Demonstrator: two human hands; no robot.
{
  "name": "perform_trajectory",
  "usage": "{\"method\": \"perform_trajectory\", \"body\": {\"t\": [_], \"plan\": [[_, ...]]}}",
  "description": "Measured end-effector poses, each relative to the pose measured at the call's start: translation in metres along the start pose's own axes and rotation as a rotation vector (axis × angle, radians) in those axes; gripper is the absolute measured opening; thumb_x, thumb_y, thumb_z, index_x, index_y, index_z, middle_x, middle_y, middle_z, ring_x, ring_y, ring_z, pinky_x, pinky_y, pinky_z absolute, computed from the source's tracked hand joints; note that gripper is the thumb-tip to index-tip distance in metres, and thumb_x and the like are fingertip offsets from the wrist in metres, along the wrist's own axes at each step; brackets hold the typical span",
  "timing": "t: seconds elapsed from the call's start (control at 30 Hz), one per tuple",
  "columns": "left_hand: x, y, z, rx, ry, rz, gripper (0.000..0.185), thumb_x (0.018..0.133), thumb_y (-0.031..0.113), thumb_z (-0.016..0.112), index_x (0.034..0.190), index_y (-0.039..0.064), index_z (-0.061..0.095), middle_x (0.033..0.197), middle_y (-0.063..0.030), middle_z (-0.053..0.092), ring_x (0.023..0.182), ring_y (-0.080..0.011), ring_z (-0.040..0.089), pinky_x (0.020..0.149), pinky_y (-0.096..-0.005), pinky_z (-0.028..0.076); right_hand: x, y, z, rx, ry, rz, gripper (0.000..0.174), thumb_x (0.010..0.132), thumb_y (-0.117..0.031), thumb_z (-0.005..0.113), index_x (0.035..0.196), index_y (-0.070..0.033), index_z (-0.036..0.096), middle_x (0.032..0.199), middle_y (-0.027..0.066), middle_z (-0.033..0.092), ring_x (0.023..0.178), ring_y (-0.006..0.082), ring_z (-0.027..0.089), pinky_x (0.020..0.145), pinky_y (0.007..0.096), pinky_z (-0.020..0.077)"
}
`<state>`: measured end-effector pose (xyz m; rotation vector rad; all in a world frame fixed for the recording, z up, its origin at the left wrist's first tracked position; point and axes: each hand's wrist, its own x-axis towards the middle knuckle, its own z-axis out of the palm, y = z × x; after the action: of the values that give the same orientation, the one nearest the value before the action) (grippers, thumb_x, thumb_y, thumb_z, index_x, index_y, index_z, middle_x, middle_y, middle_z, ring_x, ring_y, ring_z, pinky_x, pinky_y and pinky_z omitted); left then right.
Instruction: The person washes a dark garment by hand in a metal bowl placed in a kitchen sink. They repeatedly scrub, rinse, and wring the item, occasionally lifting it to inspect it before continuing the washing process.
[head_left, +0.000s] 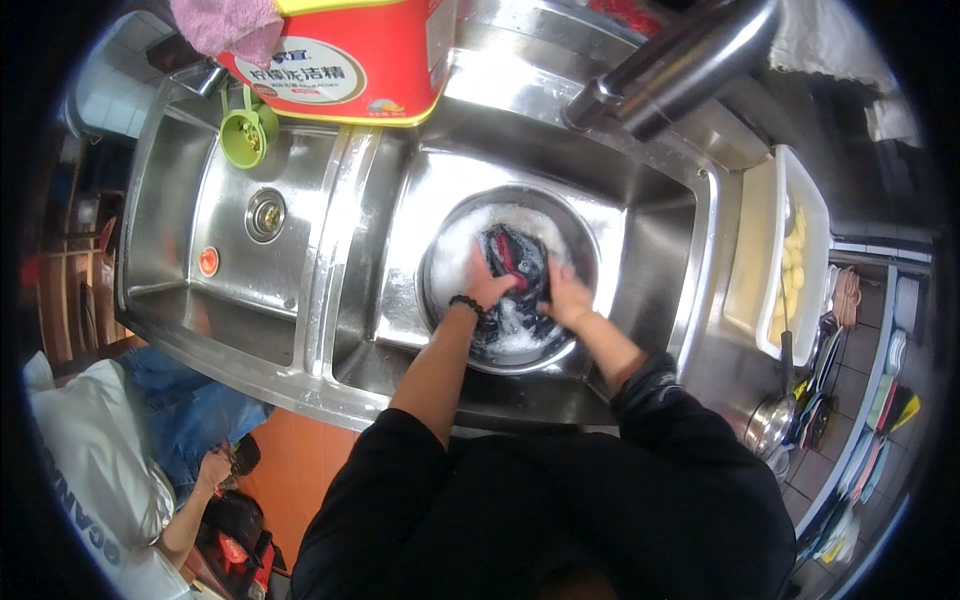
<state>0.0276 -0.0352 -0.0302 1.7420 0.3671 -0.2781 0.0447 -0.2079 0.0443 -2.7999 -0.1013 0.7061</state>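
Note:
A round metal basin of foamy water sits in the right bowl of a stainless steel sink. Dark wet fabric with a red part lies in the suds. My left hand, with a dark bead bracelet at the wrist, presses on the cloth from the left, its thumb at the red part. My right hand is at the cloth's right side, slightly blurred, fingers partly bent. Whether either hand grips the fabric is unclear, since foam and cloth hide some fingertips.
A red detergent container stands behind the sink, a pink cloth on it. The left bowl holds a green strainer cup and an orange-red round item. A faucet overhangs the back; a white tub stands right. Another person is lower left.

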Motion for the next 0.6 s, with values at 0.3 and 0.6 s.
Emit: {"method": "perform_trajectory", "body": {"t": [0.3,0.6], "plan": [[-0.003,0.01,-0.051,-0.123,-0.078,-0.365,0.02,0.07,0.01,0.047,0.086,0.0,0.055,0.068,-0.0081,0.055,0.059,-0.0184,0.052,0.058,-0.0303,0.044,-0.056,-0.007,-0.088,1.08,-0.004,-0.14,0.019,0.068,0.005,0.059,0.083,-0.004,0.053,0.084,0.0012,0.055,0.082,0.01,0.051,0.076,0.0229,0.0392],[-0.05,0.079,-0.073,0.562,-0.126,0.279,0.078,0.061,0.025,0.069,0.126,0.002,0.033,0.128,-0.0234,0.034,0.119,-0.0344,0.034,0.098,-0.037,0.029,-0.1,-0.053,-0.21,1.302,0.018,-0.368,0.014,0.061,0.004,0.049,0.072,-0.005,0.048,0.074,-0.0017,0.045,0.071,0.0067,0.043,0.067,0.0179,0.0353]]}}
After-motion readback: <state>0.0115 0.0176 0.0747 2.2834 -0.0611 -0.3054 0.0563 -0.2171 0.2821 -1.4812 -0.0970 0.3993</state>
